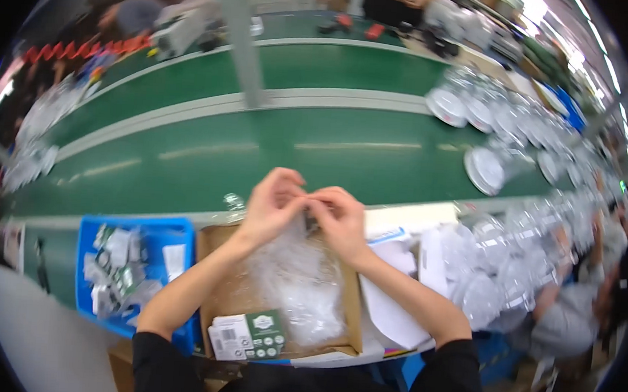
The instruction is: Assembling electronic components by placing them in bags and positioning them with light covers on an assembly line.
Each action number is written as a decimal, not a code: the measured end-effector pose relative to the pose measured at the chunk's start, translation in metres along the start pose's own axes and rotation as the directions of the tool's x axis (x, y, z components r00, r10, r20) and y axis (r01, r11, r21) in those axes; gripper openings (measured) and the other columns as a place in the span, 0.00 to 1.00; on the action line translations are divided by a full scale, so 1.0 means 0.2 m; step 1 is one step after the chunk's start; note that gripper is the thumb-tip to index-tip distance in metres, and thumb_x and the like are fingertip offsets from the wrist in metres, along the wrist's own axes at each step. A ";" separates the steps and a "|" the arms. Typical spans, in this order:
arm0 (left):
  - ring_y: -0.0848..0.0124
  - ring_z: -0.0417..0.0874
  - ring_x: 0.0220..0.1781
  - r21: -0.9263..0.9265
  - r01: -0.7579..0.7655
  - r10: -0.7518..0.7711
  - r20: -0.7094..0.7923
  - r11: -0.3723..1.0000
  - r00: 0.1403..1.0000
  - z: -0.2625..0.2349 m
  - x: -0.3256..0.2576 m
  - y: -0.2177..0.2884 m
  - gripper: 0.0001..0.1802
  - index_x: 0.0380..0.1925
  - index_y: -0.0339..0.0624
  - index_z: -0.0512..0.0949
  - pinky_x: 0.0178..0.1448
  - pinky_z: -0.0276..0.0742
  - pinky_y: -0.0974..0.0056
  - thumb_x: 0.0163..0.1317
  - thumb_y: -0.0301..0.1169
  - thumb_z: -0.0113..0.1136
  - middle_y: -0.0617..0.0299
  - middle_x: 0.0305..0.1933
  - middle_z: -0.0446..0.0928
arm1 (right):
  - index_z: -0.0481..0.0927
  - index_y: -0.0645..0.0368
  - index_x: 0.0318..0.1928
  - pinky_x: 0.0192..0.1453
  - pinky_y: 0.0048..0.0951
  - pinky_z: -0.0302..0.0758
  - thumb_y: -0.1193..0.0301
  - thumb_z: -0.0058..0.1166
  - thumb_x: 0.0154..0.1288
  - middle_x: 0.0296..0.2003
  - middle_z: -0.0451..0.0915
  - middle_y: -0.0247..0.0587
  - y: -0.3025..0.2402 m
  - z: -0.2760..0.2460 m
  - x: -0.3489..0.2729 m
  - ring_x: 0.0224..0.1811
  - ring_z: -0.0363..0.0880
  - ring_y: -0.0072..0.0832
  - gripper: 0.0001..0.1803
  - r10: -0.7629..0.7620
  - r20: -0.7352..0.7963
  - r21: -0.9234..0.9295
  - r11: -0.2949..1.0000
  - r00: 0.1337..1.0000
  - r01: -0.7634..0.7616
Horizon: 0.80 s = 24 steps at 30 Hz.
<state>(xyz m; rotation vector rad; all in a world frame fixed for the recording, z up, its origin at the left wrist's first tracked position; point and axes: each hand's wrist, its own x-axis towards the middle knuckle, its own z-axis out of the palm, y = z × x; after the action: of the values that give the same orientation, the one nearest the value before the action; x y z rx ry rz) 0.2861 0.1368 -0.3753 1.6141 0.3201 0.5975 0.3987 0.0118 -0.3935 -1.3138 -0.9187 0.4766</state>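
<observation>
L hand: left hand (273,202), mid-frame, fingers curled, tips pinching top edge of a clear plastic bag (295,278); touching R fingertips.
R hand: right hand (338,216), just right of centre, fingers bent in, pinching same bag edge; what's betw. the tips too small/blurred to tell.
Bag: hangs from both hands down over cardboard box (350,300), lower centre; crinkled, see-through.
Box: open, brown; small green-and-white printed packs (250,333) at its lower left corner.
Blue bin (184,231): lower left, just beside box, full of small bagged parts (115,273).
White sheets (390,303): right of box, under R forearm.
Conveyor (259,152): green belt across upper half, behind hands.
Clear round lids (487,168): upper right on belt & piled at right edge.
Other person: dark top, top centre, far side of belt.
</observation>
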 end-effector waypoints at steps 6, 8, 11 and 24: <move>0.82 0.77 0.36 -0.092 0.026 -0.021 0.064 0.995 0.998 0.09 0.00 0.02 0.13 0.45 0.37 0.70 0.39 0.73 0.77 0.63 0.20 0.59 0.66 0.34 0.76 | 0.79 0.66 0.41 0.38 0.19 0.75 0.78 0.56 0.65 0.37 0.78 0.35 0.03 -0.05 -0.05 0.37 0.77 0.17 0.05 0.074 -0.032 0.108 0.992 0.997 -0.070; 0.83 0.77 0.36 -0.087 0.036 -0.033 0.039 0.996 0.999 0.10 -0.03 0.04 0.13 0.46 0.37 0.70 0.39 0.73 0.77 0.63 0.20 0.58 0.66 0.35 0.76 | 0.79 0.65 0.42 0.38 0.18 0.74 0.77 0.55 0.66 0.36 0.79 0.34 0.02 -0.04 -0.06 0.36 0.77 0.17 0.06 0.094 -0.029 0.183 0.979 0.995 -0.087; 0.83 0.75 0.35 -0.054 0.008 -0.005 0.053 0.999 0.999 0.09 -0.01 0.04 0.13 0.46 0.36 0.70 0.38 0.72 0.78 0.63 0.21 0.58 0.67 0.35 0.75 | 0.79 0.63 0.42 0.36 0.17 0.73 0.74 0.53 0.68 0.32 0.80 0.32 0.00 -0.03 -0.06 0.34 0.77 0.16 0.06 0.114 -0.038 0.115 0.987 0.993 -0.109; 0.84 0.74 0.34 0.054 -0.046 0.044 0.051 0.997 0.998 0.07 -0.02 0.04 0.10 0.44 0.36 0.72 0.36 0.72 0.77 0.63 0.22 0.57 0.68 0.33 0.75 | 0.79 0.65 0.42 0.36 0.18 0.74 0.75 0.53 0.69 0.34 0.81 0.33 0.00 -0.02 -0.05 0.33 0.78 0.17 0.06 0.154 -0.043 0.141 0.979 0.987 -0.147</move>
<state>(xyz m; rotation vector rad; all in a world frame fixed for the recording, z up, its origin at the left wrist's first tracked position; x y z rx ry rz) 0.2888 0.1226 -0.3687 1.6904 0.2659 0.5858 0.3954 0.0020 -0.3967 -1.2687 -0.7317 0.6085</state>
